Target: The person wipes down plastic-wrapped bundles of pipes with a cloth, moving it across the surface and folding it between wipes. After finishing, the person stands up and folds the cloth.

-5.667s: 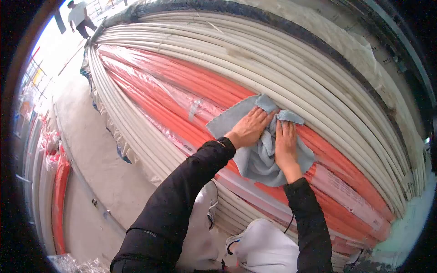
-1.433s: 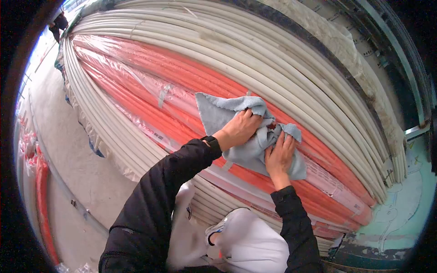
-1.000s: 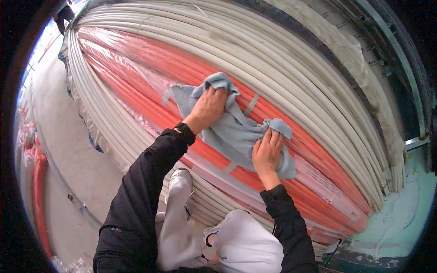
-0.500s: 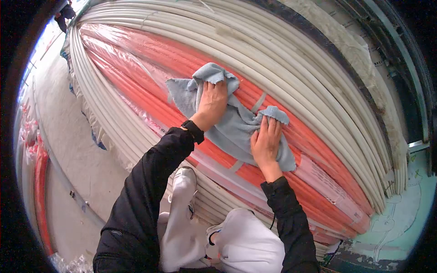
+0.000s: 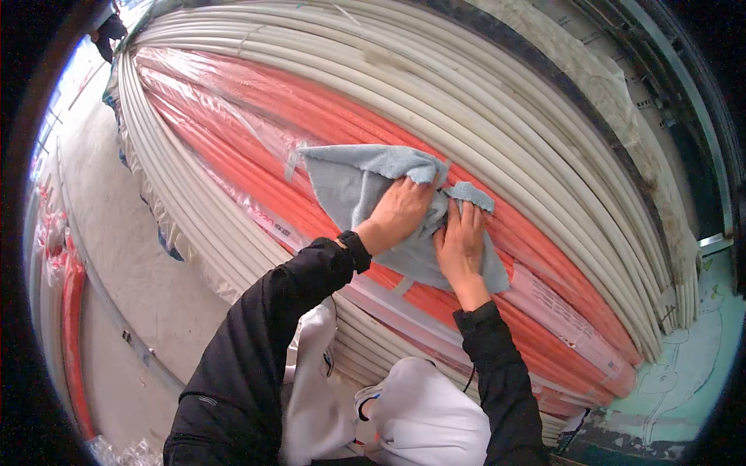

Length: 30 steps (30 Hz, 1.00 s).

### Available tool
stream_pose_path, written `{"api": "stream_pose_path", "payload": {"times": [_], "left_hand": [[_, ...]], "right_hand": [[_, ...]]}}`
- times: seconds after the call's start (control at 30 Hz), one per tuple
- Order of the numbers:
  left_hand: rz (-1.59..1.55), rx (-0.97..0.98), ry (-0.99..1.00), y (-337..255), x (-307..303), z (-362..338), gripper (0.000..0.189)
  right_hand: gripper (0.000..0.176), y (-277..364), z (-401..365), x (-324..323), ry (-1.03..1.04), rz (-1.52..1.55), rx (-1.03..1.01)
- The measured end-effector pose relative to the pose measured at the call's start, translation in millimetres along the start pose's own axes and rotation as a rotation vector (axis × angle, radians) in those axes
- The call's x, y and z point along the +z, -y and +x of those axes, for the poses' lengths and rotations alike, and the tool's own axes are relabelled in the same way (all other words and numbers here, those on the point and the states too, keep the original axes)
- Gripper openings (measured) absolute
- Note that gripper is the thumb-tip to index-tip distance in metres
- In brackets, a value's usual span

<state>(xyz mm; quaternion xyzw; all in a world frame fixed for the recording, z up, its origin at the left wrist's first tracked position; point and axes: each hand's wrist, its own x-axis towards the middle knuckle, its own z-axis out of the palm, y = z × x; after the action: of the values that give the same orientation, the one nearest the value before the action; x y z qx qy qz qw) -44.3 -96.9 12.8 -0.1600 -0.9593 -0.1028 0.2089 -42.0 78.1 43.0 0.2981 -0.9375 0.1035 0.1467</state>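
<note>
A grey-blue cloth (image 5: pixel 339 186) lies spread over red pipes (image 5: pixel 326 101) wrapped in clear plastic. My left hand (image 5: pixel 400 211) grips the middle of the cloth, fingers bent into its folds and the tips partly hidden. Close beside it, my right hand (image 5: pixel 461 247) holds the right part, its fingers bunching the cloth near the upper edge. The fabric is gathered between the two hands, while its left corner lies loose over the pipes.
Long white pipes (image 5: pixel 497 116) run along both sides of the red bundles. More red pipe (image 5: pixel 72 334) lies at the far left on the concrete floor (image 5: pixel 186 299). A green surface (image 5: pixel 684 373) is at the lower right. My legs (image 5: pixel 427 412) are close to the stack.
My left hand has moved right and down, close to my right hand, drawing cloth with it. The cloth's left side has shifted and flattened. My right hand has barely moved.
</note>
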Motion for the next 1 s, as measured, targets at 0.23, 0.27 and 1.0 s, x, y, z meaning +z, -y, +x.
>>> {"api": "stream_pose_path", "payload": {"times": [0.23,0.27,1.0], "left_hand": [[-0.160,0.146,-0.083,-29,12,1,0.066],[-0.184,0.147,-0.071,-32,14,5,0.067],[0.063,-0.029,-0.116,39,-14,-8,0.059]], "right_hand": [[0.064,-18,-19,-8,-0.006,-0.038,0.015],[0.064,-21,-21,-11,0.003,-0.038,0.027],[0.056,-58,-47,-16,-0.134,-0.079,0.183]]}}
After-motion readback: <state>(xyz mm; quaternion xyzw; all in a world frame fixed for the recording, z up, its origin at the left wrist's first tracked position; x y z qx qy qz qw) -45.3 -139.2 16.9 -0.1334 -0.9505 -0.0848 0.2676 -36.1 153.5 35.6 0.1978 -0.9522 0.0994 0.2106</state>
